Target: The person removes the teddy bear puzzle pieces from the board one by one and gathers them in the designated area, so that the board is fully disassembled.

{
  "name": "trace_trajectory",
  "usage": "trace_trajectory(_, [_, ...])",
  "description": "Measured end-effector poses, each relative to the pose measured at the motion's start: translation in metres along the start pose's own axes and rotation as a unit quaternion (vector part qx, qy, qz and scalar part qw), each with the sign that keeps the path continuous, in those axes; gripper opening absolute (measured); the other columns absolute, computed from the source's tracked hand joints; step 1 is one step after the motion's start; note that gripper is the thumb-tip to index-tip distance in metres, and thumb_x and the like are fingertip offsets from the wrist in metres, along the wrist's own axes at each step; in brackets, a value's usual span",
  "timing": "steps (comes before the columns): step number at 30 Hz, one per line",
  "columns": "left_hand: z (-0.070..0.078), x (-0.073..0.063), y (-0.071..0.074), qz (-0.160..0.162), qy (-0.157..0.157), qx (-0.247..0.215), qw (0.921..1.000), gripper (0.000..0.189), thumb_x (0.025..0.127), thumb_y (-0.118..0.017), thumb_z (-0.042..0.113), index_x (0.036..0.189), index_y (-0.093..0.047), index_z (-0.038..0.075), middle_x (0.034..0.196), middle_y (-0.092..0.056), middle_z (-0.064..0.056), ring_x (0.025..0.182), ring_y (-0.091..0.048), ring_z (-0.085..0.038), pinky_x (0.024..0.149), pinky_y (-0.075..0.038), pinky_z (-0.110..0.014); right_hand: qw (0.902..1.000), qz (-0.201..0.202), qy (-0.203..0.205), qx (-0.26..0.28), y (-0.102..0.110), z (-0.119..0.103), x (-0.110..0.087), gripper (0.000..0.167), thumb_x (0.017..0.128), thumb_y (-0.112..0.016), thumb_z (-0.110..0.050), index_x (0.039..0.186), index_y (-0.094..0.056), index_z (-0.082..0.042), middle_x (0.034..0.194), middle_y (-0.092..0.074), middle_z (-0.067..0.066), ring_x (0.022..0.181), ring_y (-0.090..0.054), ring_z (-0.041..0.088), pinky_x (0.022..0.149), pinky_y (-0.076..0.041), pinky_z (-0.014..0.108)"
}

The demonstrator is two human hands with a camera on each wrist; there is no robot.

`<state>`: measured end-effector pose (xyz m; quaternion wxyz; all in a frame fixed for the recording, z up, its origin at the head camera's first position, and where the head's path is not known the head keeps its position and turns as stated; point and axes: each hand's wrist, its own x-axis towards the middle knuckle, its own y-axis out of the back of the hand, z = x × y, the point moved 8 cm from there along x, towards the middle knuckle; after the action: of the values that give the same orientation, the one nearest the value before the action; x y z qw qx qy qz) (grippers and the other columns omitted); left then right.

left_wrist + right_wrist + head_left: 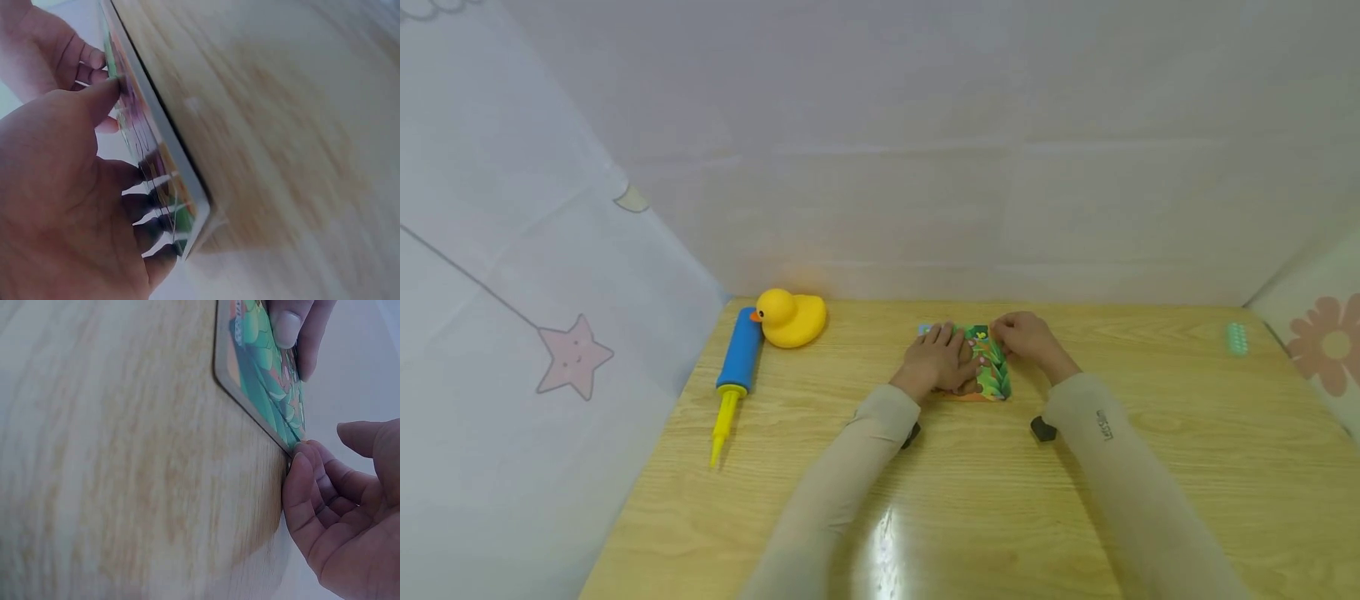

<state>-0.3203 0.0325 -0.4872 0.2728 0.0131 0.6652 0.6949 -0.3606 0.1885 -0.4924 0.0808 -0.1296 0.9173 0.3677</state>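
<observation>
A flat picture board (992,379) with green leaves printed on it lies on the wooden table. My left hand (934,360) rests across its top, fingers spread and covering much of the picture. In the left wrist view, those fingertips (164,253) lie on the printed face. My right hand (1026,340) is at the board's right side. In the right wrist view, its bent fingertips (301,456) touch the board's edge near a corner, while the thumb stands apart from them.
To the left, a yellow rubber duck (793,321) sits against a blue hand pump (741,350) with a yellow nozzle. A small pale green bumpy item (1237,338) lies at the far right. Cloth walls (880,167) rise behind and beside the table (962,517).
</observation>
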Motion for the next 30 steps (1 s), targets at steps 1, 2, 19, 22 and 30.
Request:
trace_trajectory(1, [0.0,0.0,0.0,-0.002,0.003,-0.001,1.0,0.079,0.104,-0.026,0.066,0.165,-0.011,0.018,0.173,-0.008,-0.006,0.16,-0.008,-0.023,0.13,-0.014,-0.041,1.0,-0.001,-0.001,0.0,0.0,0.0,0.0,0.046,0.109,-0.043,-0.03,0.136,-0.06,0.004,0.113,-0.069,0.019,0.083,-0.068,0.018,0.074,-0.059,0.029])
trace_trajectory(2, [0.0,0.0,0.001,-0.003,0.004,-0.006,1.0,0.078,0.104,-0.026,0.066,0.165,-0.011,0.018,0.173,-0.007,-0.005,0.16,-0.008,-0.023,0.13,-0.014,-0.041,1.0,-0.002,-0.001,0.0,0.0,-0.001,0.0,0.046,0.109,-0.042,-0.03,0.136,-0.06,0.005,0.114,-0.069,0.02,0.084,-0.067,0.018,0.074,-0.059,0.029])
trace_trajectory(19, [-0.009,0.01,-0.016,-0.026,0.014,-0.034,0.999,0.079,0.102,-0.018,0.071,0.165,-0.003,0.025,0.173,0.003,-0.001,0.161,0.002,-0.022,0.131,-0.008,-0.043,0.9998,0.018,0.003,0.011,-0.004,-0.006,-0.004,0.043,0.108,-0.046,-0.028,0.13,-0.064,0.005,0.093,-0.069,0.014,0.084,-0.067,0.022,0.073,-0.057,0.03])
trace_trajectory(22, [-0.014,0.022,-0.028,-0.043,0.017,-0.048,0.9978,0.081,0.099,-0.013,0.074,0.164,0.004,0.028,0.172,0.011,0.0,0.16,0.01,-0.023,0.13,-0.002,-0.045,0.9996,0.02,0.003,0.019,-0.003,-0.008,-0.005,0.044,0.108,-0.046,-0.027,0.131,-0.063,0.006,0.102,-0.071,0.019,0.09,-0.07,0.025,0.078,-0.06,0.033])
trace_trajectory(30, [-0.019,0.03,-0.038,-0.064,0.024,-0.056,0.996,0.085,0.097,-0.008,0.076,0.162,0.012,0.026,0.17,0.02,0.002,0.157,0.02,-0.022,0.129,0.008,-0.044,0.9983,0.025,-0.017,0.049,-0.003,-0.009,-0.006,0.044,0.108,-0.048,-0.027,0.134,-0.061,0.006,0.111,-0.069,0.023,0.093,-0.071,0.025,0.083,-0.062,0.035])
